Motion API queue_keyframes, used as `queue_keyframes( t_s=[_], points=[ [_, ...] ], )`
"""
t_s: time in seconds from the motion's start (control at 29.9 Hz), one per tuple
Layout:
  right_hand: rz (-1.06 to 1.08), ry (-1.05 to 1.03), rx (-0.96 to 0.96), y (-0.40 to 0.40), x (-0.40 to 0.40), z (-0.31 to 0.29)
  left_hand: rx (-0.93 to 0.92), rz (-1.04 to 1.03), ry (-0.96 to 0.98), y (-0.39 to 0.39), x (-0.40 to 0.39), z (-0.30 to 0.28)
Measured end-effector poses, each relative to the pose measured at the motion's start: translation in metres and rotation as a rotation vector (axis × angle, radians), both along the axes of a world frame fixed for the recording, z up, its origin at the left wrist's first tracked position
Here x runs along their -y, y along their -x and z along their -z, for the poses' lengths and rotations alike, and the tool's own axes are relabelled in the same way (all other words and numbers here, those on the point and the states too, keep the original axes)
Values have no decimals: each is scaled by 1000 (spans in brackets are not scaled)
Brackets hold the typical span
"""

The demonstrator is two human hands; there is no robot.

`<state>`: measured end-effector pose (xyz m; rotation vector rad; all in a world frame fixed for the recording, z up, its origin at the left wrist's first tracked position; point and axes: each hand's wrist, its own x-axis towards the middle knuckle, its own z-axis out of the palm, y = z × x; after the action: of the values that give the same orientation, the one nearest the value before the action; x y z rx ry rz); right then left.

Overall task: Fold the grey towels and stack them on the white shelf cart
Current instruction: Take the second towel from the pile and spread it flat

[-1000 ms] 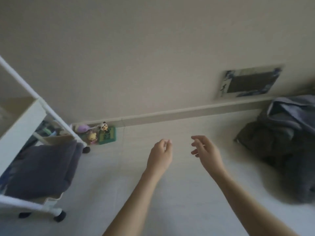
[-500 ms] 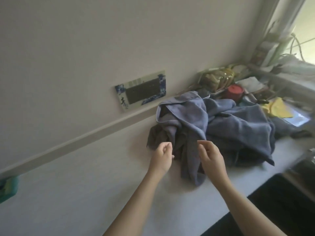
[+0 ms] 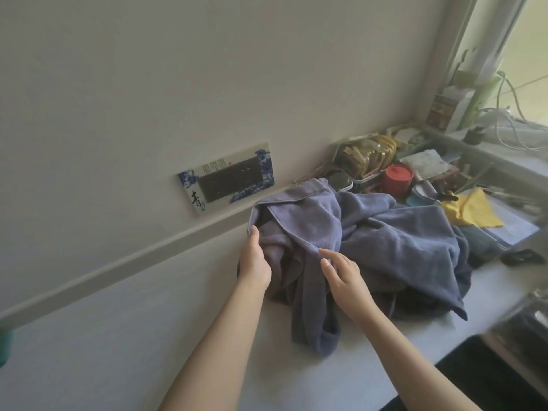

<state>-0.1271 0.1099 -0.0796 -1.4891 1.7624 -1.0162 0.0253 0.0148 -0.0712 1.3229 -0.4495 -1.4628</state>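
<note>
A heap of crumpled grey-blue towels [image 3: 394, 241] lies on the white counter [image 3: 118, 336] against the wall. My left hand [image 3: 254, 261] reaches the heap's left edge, its fingertips against the top towel's folded hem. My right hand [image 3: 341, 274] hovers over the middle of the heap with fingers spread and relaxed, just touching the cloth. Neither hand grips anything. The white shelf cart is out of view.
A blue-and-white framed socket plate [image 3: 226, 179] sits on the wall behind the heap. To the right are a red cup [image 3: 398, 179], a yellow cloth [image 3: 471, 212], jars and clutter below the window [image 3: 522, 69]. A dark gap [image 3: 489, 384] opens at the counter's front right.
The view swung right from the cart to the towel heap. Both hands moved forward onto the heap and their fingers opened.
</note>
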Motion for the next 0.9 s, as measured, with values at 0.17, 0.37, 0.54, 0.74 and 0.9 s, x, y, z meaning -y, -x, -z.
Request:
queue_keyframes(
  t_s=[0.17, 0.37, 0.54, 0.74, 0.9],
  points=[
    [-18, 47, 16, -14, 12, -9, 110, -112, 217, -19, -14, -15],
    [-65, 278, -18, -60, 25, -28, 443, -152, 350, -67, -43, -34],
    [-273, 298, -191, -103, 31, -39, 647, 30, 538, -112, -75, -50],
    [-566, 243, -58, -181, 24, -55, 594, 107, 576, -184, -106, -86],
    [-659, 205, 102, -252, 26, -105, 569, 115, 518, -267, -124, -121]
  ],
)
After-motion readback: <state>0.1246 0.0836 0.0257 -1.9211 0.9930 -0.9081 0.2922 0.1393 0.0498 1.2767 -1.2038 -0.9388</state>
